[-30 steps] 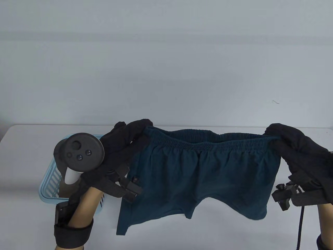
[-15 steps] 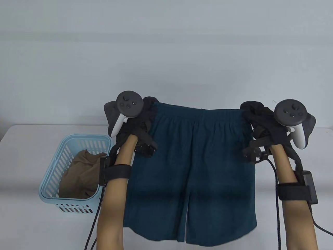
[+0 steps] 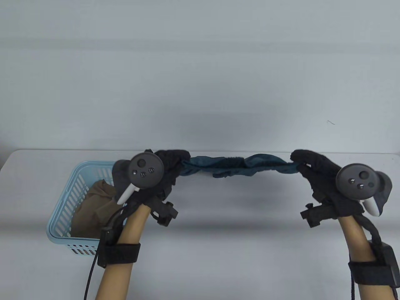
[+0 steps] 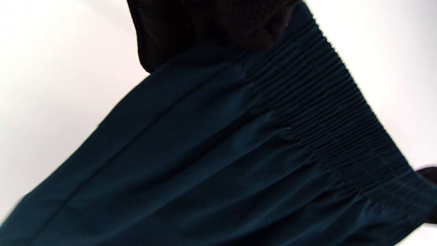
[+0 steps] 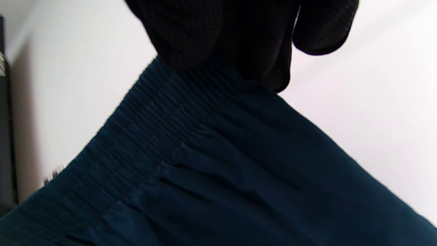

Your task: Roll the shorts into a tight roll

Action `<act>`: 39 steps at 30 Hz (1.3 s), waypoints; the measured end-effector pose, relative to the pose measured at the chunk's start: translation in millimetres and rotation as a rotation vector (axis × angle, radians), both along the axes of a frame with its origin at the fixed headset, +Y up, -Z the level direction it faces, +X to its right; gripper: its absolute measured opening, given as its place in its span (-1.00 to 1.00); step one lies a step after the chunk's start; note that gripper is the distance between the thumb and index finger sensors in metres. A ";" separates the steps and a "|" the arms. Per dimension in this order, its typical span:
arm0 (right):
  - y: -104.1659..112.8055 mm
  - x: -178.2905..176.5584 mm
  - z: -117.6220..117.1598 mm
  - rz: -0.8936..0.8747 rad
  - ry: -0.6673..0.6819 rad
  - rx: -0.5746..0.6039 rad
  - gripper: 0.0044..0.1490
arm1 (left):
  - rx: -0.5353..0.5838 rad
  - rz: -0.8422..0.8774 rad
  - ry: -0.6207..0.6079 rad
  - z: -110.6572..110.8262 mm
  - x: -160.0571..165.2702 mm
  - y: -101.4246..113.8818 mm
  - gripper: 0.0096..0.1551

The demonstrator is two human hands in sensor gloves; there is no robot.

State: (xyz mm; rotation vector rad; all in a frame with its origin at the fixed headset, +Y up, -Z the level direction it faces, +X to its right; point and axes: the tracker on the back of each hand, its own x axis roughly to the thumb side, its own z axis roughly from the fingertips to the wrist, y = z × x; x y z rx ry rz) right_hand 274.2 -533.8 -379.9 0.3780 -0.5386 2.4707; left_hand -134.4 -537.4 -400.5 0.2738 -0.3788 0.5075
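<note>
In the table view the dark teal shorts (image 3: 237, 165) show only as a narrow bunched strip, stretched in the air between my two gloved hands above the white table (image 3: 237, 250). My left hand (image 3: 175, 161) grips the left end of the elastic waistband and my right hand (image 3: 304, 162) grips the right end. The left wrist view has the shorts (image 4: 205, 153) fanning out below the curled fingers (image 4: 205, 27), the ribbed waistband running off to the right. Fabric of the shorts (image 5: 222, 171) likewise spreads out from under the fingers (image 5: 222, 34) in the right wrist view. The legs are hidden in the table view.
A light blue slotted basket (image 3: 67, 200) stands on the table at the left, just beside my left forearm, with a brown garment (image 3: 93, 206) inside. Cables trail from both wrists toward the near edge. A pale wall rises behind the table.
Half a second ago the shorts hung full length from my raised hands. Both hands have dropped and spread a little wider, and the fabric has swung out of sight behind the waistband.
</note>
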 end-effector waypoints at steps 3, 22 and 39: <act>-63.0 -0.5 4.8 0.094 -0.004 -0.117 -0.53 | -0.114 -0.168 -0.012 4.2 16.5 -59.6 -0.58; -205.5 -18.1 39.6 0.452 0.132 -0.429 -0.51 | -0.258 -0.672 -0.179 52.4 52.1 -205.9 -0.58; -223.3 -19.4 40.5 0.456 0.226 -0.706 -0.37 | -0.501 -0.713 -0.260 56.3 54.9 -218.6 -0.53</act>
